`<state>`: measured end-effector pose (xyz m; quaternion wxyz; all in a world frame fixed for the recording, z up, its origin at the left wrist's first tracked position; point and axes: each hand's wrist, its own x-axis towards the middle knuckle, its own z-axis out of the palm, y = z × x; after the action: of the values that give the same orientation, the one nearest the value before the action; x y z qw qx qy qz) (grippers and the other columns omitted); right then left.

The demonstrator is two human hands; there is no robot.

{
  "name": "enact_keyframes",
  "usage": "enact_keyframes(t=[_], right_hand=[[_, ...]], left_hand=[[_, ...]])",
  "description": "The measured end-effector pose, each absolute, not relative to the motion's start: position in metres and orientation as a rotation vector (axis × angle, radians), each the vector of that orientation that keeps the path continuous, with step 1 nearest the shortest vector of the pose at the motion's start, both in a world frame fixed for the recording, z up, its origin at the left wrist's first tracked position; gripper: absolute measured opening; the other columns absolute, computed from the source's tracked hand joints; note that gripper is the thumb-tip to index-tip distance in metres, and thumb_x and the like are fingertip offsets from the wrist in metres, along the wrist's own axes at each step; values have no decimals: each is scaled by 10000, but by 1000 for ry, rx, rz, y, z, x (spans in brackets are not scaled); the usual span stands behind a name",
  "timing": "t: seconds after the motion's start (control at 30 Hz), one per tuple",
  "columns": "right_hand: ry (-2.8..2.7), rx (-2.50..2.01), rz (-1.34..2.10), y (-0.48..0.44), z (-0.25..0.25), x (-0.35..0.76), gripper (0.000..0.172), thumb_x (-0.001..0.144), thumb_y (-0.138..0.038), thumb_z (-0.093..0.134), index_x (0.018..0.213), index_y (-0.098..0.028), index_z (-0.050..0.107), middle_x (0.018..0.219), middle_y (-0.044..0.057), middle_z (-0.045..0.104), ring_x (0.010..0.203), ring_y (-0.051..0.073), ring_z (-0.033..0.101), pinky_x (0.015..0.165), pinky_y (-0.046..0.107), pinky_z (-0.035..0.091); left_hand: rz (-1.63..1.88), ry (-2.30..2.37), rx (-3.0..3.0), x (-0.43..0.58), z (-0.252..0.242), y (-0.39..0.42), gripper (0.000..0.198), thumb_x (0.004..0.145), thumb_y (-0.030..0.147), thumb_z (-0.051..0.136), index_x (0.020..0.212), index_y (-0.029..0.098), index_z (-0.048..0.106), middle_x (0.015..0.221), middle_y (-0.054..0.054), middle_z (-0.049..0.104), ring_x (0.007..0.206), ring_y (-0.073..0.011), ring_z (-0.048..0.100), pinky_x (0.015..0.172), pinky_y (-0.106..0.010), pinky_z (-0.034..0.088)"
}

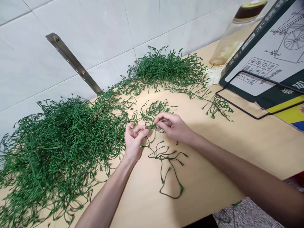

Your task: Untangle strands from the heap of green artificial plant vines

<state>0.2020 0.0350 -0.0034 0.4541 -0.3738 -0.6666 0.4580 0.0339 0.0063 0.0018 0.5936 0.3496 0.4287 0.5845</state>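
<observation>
My left hand (135, 141) is closed, thumb against fingers, on a thin green artificial plant stem (152, 125). Just to its right, my right hand (174, 127) pinches the same piece or one tangled with it; the fingertips cover part of it. Below the hands, a loose branched green stem (172, 158) trails over the wooden tabletop (204, 193). Right behind the fingers lies a small bunch of green stems (156, 108). A large heap of such stems (61, 136) spreads on the left, close to my left hand.
Another green pile (163, 68) sits against the tiled wall (99, 28), where a metal bracket (76, 66) is fixed. At right stand a clear jar (228, 41), white bits (215, 75), a printed carton (258, 72) and a black wire frame (237, 109). A few stems (217, 106) lie nearby.
</observation>
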Motion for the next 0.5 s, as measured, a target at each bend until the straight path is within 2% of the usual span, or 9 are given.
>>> enact_keyframes(t=[0.37, 0.43, 0.5], right_hand=[[-1643, -861, 1144, 36, -6, 201, 53, 879, -211, 533, 835, -198, 561, 778, 0, 559, 640, 118, 580, 625, 287, 501], [-1631, -859, 1163, 36, -7, 201, 51, 879, -212, 532, 839, -198, 559, 767, -3, 557, 639, 118, 576, 624, 286, 497], [-1616, -873, 1177, 37, -8, 201, 53, 881, -217, 530, 840, -198, 558, 747, -8, 550, 633, 118, 568, 622, 286, 492]], left_hand=[[1363, 980, 718, 35, 4, 6, 583, 563, 167, 792, 876, 249, 307, 641, 117, 616, 654, -91, 657, 692, -233, 509], [1356, 971, 705, 35, 6, 6, 593, 565, 167, 797, 876, 253, 300, 671, 117, 622, 608, -90, 651, 613, -216, 497], [1334, 968, 728, 35, 5, 6, 587, 595, 201, 806, 881, 259, 297, 722, 116, 637, 456, -59, 573, 497, -200, 446]])
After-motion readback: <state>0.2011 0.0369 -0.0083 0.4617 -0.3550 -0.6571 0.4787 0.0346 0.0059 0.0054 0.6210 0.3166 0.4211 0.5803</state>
